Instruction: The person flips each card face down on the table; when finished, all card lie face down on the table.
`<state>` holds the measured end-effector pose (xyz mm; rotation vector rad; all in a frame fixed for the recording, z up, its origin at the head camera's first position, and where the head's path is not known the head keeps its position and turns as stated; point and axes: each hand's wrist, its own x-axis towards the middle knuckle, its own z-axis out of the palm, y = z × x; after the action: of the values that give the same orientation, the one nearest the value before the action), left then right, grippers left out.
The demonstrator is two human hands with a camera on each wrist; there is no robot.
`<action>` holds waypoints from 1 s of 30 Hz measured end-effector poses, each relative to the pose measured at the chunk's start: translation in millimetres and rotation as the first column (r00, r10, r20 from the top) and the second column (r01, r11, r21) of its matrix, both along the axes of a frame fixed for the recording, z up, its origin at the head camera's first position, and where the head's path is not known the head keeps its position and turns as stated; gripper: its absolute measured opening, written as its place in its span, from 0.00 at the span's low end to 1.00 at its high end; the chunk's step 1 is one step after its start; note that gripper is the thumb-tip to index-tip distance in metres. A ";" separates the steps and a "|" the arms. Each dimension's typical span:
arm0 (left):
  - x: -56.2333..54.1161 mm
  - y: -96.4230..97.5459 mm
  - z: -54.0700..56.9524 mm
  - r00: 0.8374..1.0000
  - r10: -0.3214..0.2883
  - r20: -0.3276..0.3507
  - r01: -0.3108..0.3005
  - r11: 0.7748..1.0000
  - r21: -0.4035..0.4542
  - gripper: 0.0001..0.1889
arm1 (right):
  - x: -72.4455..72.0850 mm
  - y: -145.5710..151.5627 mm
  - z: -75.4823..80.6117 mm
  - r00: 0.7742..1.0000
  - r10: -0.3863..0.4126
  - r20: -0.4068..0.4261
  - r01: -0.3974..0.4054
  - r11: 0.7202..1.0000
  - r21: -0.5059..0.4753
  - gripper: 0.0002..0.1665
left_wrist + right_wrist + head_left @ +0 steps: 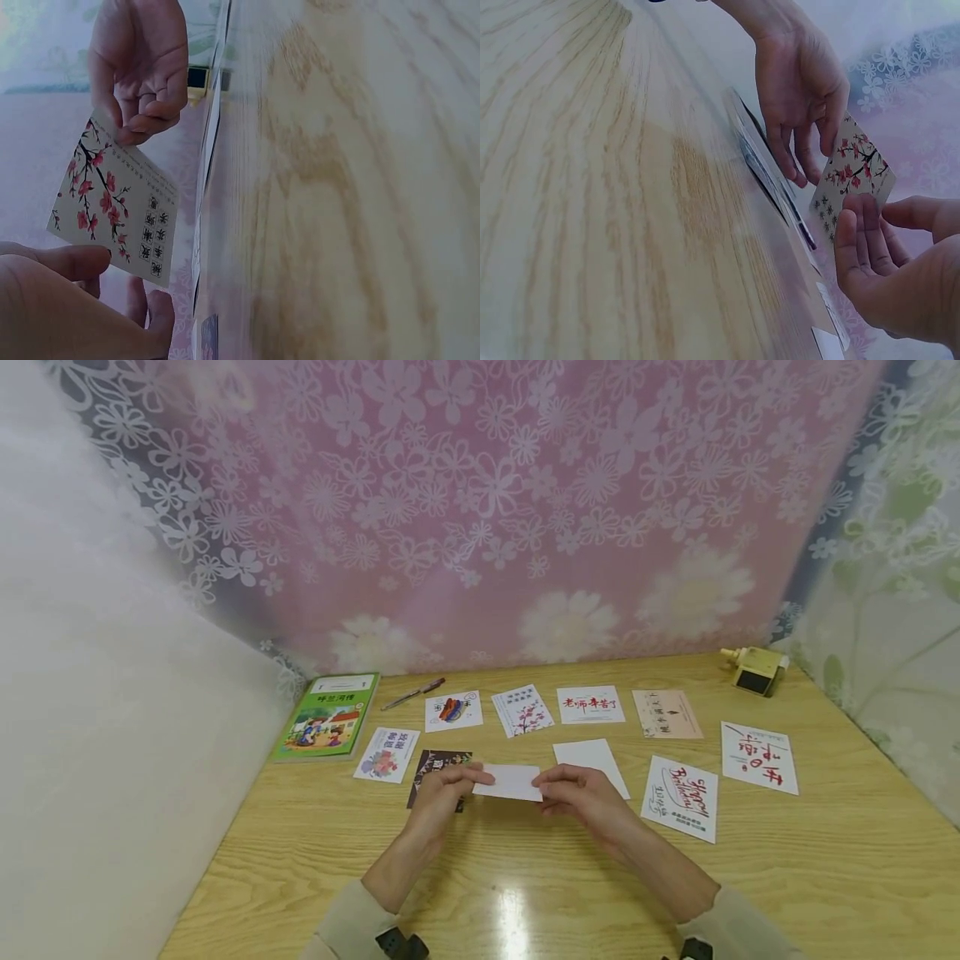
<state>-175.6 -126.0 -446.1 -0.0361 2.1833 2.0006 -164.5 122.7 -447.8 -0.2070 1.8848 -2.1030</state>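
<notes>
A small card is held above the table between both hands. Its upper face looks plain white from the head view; its underside carries red plum blossoms and black characters, as the card in the left wrist view shows. My left hand pinches the left end between thumb and fingers. At the right end my right hand pinches it the same way. A dark card lies on the table behind the left hand, partly covered. Behind the right hand lies a blank white card.
Several printed cards lie spread over the wooden table, among them a plum-blossom card and a Happy Birthday card. A green book and a pen lie at the back left. A yellow toy-like object stands back right.
</notes>
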 end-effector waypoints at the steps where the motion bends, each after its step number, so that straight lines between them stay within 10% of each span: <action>1: 0.4 -0.2 0.0 1.000 -0.001 0.000 0.001 1.000 -0.001 0.14 | 0.3 0.1 -0.2 1.000 -0.002 0.004 0.002 1.000 0.009 0.16; 30: 0.3 0.4 -2.8 1.000 0.016 0.011 -0.016 1.000 -0.013 0.20 | 4.0 -5.2 -10.0 0.986 -0.164 0.029 0.155 0.966 0.205 0.27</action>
<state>-175.3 -125.6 -448.9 -0.0674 2.1964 1.9895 -160.5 117.5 -457.8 0.0403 2.1340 -1.9759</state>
